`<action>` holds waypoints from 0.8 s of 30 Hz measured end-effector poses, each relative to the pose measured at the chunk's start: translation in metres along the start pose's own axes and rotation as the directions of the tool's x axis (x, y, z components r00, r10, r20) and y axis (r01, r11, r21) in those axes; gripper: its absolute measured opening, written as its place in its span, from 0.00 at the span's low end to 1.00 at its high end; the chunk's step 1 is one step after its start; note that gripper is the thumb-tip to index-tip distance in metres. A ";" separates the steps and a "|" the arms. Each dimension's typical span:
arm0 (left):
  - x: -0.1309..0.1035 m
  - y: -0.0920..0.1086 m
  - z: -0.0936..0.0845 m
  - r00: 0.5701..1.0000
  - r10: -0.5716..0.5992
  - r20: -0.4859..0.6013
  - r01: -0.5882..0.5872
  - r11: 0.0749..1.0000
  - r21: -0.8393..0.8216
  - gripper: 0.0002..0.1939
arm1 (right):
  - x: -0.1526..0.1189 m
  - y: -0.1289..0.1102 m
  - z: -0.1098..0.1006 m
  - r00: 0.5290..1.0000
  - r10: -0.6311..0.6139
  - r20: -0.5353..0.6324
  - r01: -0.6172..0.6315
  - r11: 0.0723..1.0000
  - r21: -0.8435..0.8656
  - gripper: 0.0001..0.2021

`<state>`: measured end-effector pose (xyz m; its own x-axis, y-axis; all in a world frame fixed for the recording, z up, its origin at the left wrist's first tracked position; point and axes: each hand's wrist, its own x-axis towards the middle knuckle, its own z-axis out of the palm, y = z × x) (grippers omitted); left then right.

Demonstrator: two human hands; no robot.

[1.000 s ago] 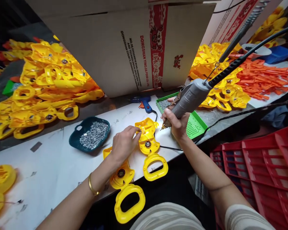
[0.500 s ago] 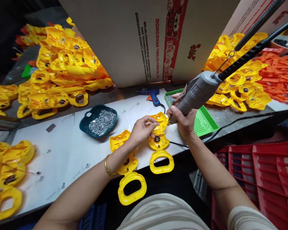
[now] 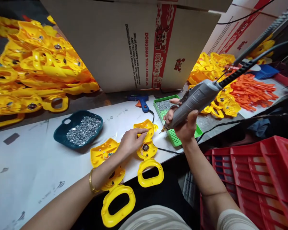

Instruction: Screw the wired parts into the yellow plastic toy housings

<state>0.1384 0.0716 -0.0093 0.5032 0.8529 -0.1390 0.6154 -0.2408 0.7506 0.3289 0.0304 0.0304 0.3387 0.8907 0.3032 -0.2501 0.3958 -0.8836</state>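
My right hand [image 3: 183,123] is wrapped round a grey electric screwdriver [image 3: 194,102], its tip pointing down-left just right of a yellow plastic shell [image 3: 147,145]. On the upper part of that shell rests my left hand [image 3: 134,139], thumb and forefinger pressed together; what they pinch, if anything, is too small to tell. The shell has a round metal part and an oval handle. A second yellow shell [image 3: 100,154] lies to the left, partly under my left forearm.
A dark teal tray of screws [image 3: 60,137] stands at left. Behind are a blue glue gun [image 3: 144,103] and a green basket [image 3: 176,139]. Yellow shells [image 3: 45,64] are heaped at left, orange parts [image 3: 252,92] at right. A carton [image 3: 110,64] stands behind, a red crate [image 3: 249,153] at lower right.
The view has shifted to the right. The screwdriver tip has come away from the shell, and the fingers of my right hand have loosened somewhat. My left hand stays at the shell.
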 end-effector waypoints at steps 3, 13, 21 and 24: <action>-0.002 0.002 0.000 0.996 0.084 0.007 -0.084 0.975 0.207 0.17 | -0.002 0.000 -0.004 0.998 -0.026 0.064 0.026 1.000 -0.001 0.36; -0.006 -0.002 0.002 0.957 0.290 0.017 -0.273 0.874 0.402 0.15 | -0.011 0.008 -0.009 0.996 -0.072 0.047 0.078 0.989 -0.129 0.19; -0.004 -0.009 0.001 0.923 0.383 -0.046 -0.334 0.853 0.402 0.16 | -0.007 0.006 -0.002 0.985 -0.167 -0.049 0.162 0.981 -0.103 0.15; 0.000 -0.010 0.001 0.903 0.430 -0.027 -0.386 0.835 0.393 0.10 | -0.005 0.004 0.001 0.971 -0.217 -0.100 0.207 0.973 -0.098 0.13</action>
<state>0.1331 0.0732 -0.0171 0.7026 0.6785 0.2143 0.5576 -0.7121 0.4266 0.3249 0.0278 0.0254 0.4737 0.7570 0.4501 -0.0842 0.5476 -0.8325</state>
